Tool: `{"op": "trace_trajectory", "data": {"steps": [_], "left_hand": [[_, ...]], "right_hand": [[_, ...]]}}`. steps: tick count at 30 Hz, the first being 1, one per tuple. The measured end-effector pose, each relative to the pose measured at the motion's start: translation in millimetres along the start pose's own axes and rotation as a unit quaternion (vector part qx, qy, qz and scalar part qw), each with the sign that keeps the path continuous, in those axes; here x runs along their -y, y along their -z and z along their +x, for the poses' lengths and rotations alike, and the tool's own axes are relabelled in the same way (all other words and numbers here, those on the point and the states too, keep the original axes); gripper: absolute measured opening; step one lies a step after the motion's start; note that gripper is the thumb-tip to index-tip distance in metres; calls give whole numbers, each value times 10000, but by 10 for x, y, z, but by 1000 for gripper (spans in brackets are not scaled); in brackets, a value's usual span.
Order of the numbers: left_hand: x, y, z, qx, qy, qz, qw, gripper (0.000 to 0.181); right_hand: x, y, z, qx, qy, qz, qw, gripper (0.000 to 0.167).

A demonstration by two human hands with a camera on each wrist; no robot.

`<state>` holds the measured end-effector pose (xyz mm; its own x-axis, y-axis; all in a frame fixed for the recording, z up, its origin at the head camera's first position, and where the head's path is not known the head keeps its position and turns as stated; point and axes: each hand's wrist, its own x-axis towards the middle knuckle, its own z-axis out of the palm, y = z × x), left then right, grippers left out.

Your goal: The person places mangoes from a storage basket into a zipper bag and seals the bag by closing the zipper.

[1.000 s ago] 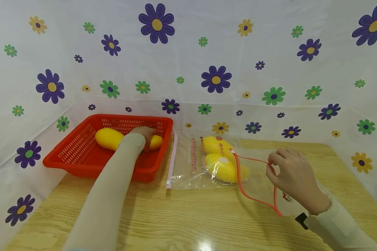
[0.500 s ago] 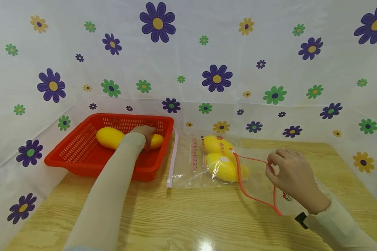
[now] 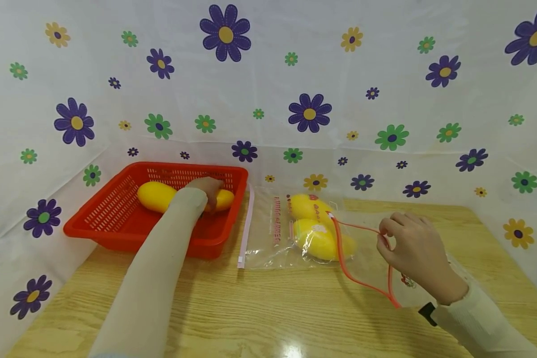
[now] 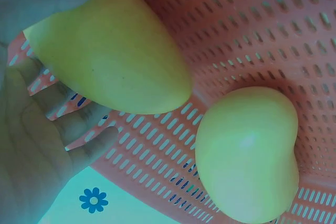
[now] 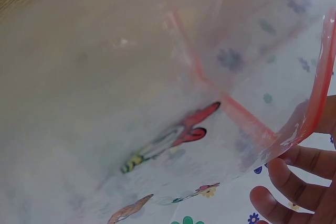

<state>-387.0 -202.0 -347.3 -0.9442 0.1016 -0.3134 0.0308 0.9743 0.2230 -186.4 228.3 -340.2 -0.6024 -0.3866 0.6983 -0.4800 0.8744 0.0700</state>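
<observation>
My left hand [image 3: 209, 191] reaches into the red basket [image 3: 130, 240]. In the left wrist view its thumb and fingers curl round a yellow mango [image 4: 115, 51], and a second mango [image 4: 247, 156] lies beside it in the basket. My right hand [image 3: 413, 251] pinches the red zip edge of a clear bag [image 3: 371, 268], holding its mouth apart; in the right wrist view the fingers [image 5: 296, 182] grip the red edge [image 5: 320, 87]. No object shows inside the part of that bag near the hand.
Between basket and right hand lies another clear bag [image 3: 261, 248] with a pink zip strip, holding two yellow mangoes [image 3: 317, 238]. The red-edged bag's left side overlaps it. A flowered white cloth [image 3: 268, 79] stands behind the wooden table [image 3: 250, 313].
Both hands stay almost where they were. The right hand has shifted very slightly left with the red edge.
</observation>
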Motion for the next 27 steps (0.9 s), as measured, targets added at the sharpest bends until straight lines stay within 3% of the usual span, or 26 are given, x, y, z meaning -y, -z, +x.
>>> {"op": "trace_trajectory", "data": {"steps": [9,17,21,27], "left_hand": [[29,35,-5,129,-9,-82,9999,94],[104,118,-27,-75,45,-105,9999,93],[115,165,-30,-36,63,-176,9998,94],[140,218,-46,-106,-105,172,9997,91]], "right_hand": [[-18,12,9,49,-19,14,10000,10],[-22,7,8,72,-57,11,10000,12],[-20,8,8,66,-50,-10,10000,11],[-17,-2,5,-9,-21,-13,10000,10]]}}
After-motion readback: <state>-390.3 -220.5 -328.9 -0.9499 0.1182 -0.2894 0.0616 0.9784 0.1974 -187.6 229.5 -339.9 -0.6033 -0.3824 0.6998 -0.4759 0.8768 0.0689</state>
